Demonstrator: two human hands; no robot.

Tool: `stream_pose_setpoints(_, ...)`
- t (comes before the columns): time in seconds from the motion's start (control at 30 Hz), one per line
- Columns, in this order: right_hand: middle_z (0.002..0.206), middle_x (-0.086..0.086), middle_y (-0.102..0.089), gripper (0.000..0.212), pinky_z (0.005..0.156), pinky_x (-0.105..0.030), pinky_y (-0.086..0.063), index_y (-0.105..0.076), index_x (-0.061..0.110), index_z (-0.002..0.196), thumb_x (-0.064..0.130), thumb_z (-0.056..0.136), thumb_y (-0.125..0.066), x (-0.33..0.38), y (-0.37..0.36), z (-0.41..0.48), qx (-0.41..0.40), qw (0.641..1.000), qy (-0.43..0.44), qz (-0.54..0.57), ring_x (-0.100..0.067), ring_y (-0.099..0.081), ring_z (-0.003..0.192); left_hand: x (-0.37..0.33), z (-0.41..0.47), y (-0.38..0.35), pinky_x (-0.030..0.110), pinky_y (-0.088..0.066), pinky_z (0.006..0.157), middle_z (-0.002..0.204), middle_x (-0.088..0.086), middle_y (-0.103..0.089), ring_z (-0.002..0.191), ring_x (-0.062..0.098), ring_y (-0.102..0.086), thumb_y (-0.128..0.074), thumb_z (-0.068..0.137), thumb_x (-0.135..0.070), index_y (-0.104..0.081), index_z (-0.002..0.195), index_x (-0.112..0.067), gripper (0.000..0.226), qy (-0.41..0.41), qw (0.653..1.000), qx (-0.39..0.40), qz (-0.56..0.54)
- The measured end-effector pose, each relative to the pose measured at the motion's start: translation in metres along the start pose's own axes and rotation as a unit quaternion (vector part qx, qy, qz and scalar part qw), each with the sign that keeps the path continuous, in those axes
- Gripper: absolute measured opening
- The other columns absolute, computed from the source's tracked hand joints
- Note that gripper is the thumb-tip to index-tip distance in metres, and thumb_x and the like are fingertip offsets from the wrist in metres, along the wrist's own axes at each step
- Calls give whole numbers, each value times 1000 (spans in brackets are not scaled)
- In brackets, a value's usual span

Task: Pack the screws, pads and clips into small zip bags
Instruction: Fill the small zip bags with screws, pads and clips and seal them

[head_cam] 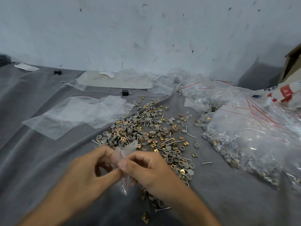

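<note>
Two hands, left (91, 173) and right (149, 173), share one small zip bag (128, 147). The loose grey pads (190, 172), brass clips (186, 143) and screws (206, 163) are too many to count. There are two black blocks (125, 92), at least three empty bags (78, 110) and one cardboard box (293, 66). The filled bags (254, 136) overlap beyond counting.

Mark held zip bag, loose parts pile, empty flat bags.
held zip bag (129, 146), head view, clear end above fingers
loose parts pile (146, 132), head view, pile centre
empty flat bags (73, 115), head view, stack middle
</note>
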State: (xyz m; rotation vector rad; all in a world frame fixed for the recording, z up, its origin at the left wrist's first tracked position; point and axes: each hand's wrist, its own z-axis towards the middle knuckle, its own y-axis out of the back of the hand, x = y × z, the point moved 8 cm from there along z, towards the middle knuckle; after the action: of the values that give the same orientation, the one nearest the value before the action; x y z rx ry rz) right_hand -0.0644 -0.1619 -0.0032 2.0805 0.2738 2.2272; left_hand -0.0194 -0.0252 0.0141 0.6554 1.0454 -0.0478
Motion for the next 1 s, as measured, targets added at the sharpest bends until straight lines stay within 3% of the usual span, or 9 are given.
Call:
stream_pose_setpoints(0.13, 71, -5, -61, 28, 60, -40, -44, -75, 17, 90, 39, 100, -61, 4, 5, 0, -35, 997, 36, -54, -12, -54, 67, 0, 1, 7, 41, -53, 56, 77, -4, -72, 63, 21, -64, -71, 80, -61, -74, 93, -36, 28, -5, 1000, -23, 13)
stream_pose_setpoints(0.23, 68, 12, -60, 22, 54, -19, -38, -71, 22, 87, 39, 98, -63, 4, 16, -3, -116, 975, 65, -178, -2, -53, 62, 1, 2, 14, 37, -50, 52, 67, -3, -66, 59, 24, -58, -74, 74, -53, -75, 90, -36, 23, 5, 998, -61, 27)
stream_pose_setpoints(0.33, 69, 15, -59, 26, 54, -15, -38, -63, 24, 79, 45, 94, -65, 5, 16, -4, -156, 951, 77, -255, -6, -55, 64, 6, 2, 14, 35, -47, 52, 63, -2, -64, 60, 27, -58, -75, 73, -58, -73, 86, -29, 31, 21, 997, -69, 12)
stream_pose_setpoints(0.53, 67, 18, -59, 27, 55, -14, -38, -60, 25, 78, 46, 89, -73, 0, 14, -3, -153, 972, 60, -165, -2, -52, 61, 8, -2, 6, 33, -53, 57, 78, -8, -71, 63, 15, -63, -66, 66, -78, -68, 98, -39, 50, 30, 999, -30, 14)
stream_pose_setpoints(0.67, 69, -4, -65, 27, 54, -32, -48, -66, 16, 80, 40, 90, -75, -2, 9, 0, -90, 995, 34, -27, -8, -57, 63, 9, 0, -10, 29, -53, 65, 88, 4, -73, 77, 22, -67, -82, 61, -68, -68, 95, -34, 50, 50, 994, 70, -70)
stream_pose_setpoints(0.8, 72, 0, -68, 20, 57, -23, -51, -70, 20, 81, 34, 94, -72, 1, 8, -1, -61, 998, 23, 25, -6, -61, 63, 5, -1, -11, 35, -50, 62, 80, 10, -72, 70, 20, -65, -83, 71, -46, -71, 89, -28, 28, 62, 990, 58, -110)
stream_pose_setpoints(0.9, 67, 8, -61, 23, 54, -21, -43, -59, 21, 76, 38, 88, -68, 1, 24, -4, -152, 965, 39, -211, -4, -52, 59, 13, -2, 9, 28, -46, 58, 68, -1, -68, 58, 10, -59, -83, 77, -21, -68, 82, -30, 18, 66, 995, -71, 1)
stream_pose_setpoints(0.97, 67, 11, -59, 17, 56, -24, -45, -52, 25, 79, 37, 83, -64, 4, 28, -6, -196, 917, 44, -346, -6, -56, 66, 2, -7, 21, 23, -46, 58, 71, -11, -66, 57, 5, -60, -78, 74, -24, -62, 88, -31, 22, 40, 983, -140, 113)
stream_pose_setpoints(1.0, 70, 14, -60, 14, 60, -25, -48, -52, 29, 84, 35, 83, -64, 3, 28, -6, -200, 917, 38, -343, -5, -59, 70, -5, -9, 19, 21, -46, 59, 75, -14, -66, 60, 4, -61, -74, 74, -32, -59, 91, -32, 23, 18, 982, -132, 130)
